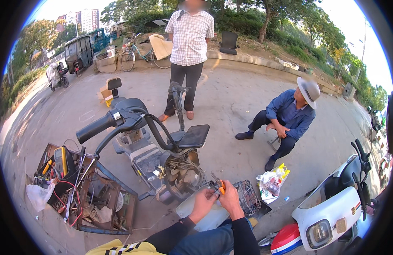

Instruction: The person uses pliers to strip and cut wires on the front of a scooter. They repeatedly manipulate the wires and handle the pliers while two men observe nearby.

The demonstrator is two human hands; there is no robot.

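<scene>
- My right grip [231, 201] was closed around orange pliers [222, 187], near the stripped scooter [142, 158].
- Left grip [203, 204] sat beside them — its hold I couldn't tell.
- Keeping both steady, I judged, suited close work.

The right hand [231, 200] holds orange-handled pliers [222, 187]; the left hand [202, 204] is just beside it. In front stands a scooter [146, 158] with exposed wires [189, 165]. One person [292, 117] sits, another person [189, 40] is standing nearby.
</scene>
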